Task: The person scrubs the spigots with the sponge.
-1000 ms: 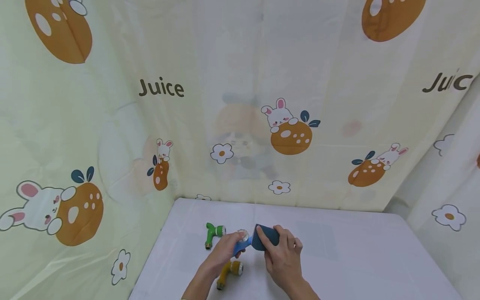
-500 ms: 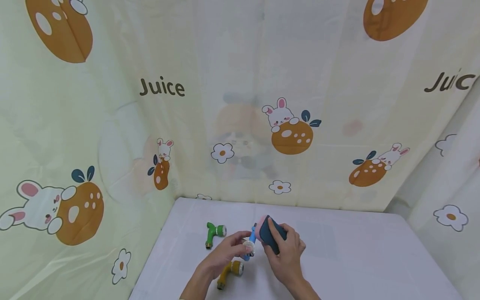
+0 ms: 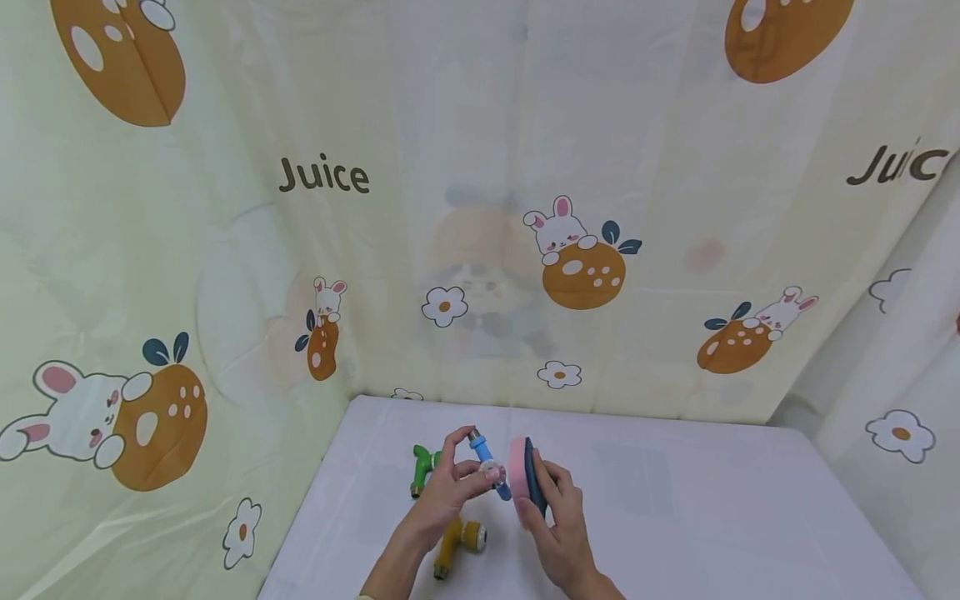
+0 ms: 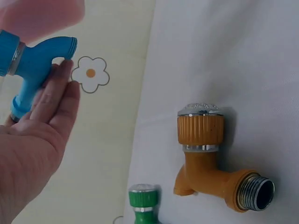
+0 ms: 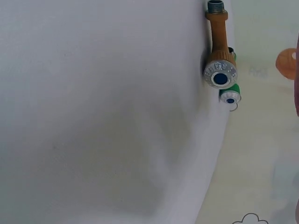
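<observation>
A blue water tap [image 3: 482,450] with a clear-topped knob is held up over the table in my left hand [image 3: 438,497], thumb by the knob and a fingertip at the threaded end. In the left wrist view, the tap's spout [image 4: 58,46] lies over the fingers. My right hand [image 3: 558,525] grips a sponge [image 3: 519,471], pink on one face and dark blue on the other. Its pink face stands toward the tap, close beside it. The left wrist view shows part of the pink side [image 4: 44,16] behind the tap.
On the white table [image 3: 675,508] a mustard-orange tap [image 3: 450,546] lies near the left forearm. A green tap [image 3: 420,473] lies farther back, partly covered by the left hand. A printed curtain [image 3: 480,250] hangs behind and at the sides.
The blue tap has turned in my left hand, its threaded end now up and to the left. The sponge has turned from showing its dark side to standing upright with pink facing left.
</observation>
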`<state>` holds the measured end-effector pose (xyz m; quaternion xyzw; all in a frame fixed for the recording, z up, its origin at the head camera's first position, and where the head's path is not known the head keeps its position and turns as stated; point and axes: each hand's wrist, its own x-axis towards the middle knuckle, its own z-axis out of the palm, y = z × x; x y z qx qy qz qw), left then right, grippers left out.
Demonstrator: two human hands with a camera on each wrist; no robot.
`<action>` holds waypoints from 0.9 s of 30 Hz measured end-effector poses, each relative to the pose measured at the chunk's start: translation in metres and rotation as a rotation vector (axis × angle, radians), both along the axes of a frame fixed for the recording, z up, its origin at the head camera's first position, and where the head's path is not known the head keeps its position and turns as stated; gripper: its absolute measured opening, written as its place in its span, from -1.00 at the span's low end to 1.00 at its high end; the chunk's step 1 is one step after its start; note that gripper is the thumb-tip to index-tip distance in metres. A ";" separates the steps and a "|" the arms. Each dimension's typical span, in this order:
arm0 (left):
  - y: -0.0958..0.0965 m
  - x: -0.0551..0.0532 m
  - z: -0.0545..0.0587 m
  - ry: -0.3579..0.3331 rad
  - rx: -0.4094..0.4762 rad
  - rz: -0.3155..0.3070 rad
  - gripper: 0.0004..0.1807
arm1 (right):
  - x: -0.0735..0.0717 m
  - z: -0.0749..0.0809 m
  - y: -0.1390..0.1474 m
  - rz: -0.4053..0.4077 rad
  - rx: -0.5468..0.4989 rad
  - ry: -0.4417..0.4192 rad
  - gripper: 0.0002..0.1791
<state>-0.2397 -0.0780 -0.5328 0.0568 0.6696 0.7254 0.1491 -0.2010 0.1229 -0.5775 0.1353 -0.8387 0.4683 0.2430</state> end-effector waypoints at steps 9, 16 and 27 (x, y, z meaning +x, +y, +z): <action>-0.001 0.002 -0.001 0.054 0.015 -0.004 -0.14 | 0.003 -0.004 -0.005 0.032 0.037 0.071 -0.27; -0.001 0.001 -0.003 0.071 0.048 0.019 -0.12 | 0.003 -0.006 -0.006 0.019 0.072 0.056 -0.26; 0.000 0.001 -0.008 0.047 0.071 0.082 -0.13 | 0.001 -0.009 -0.006 0.000 0.139 0.151 -0.22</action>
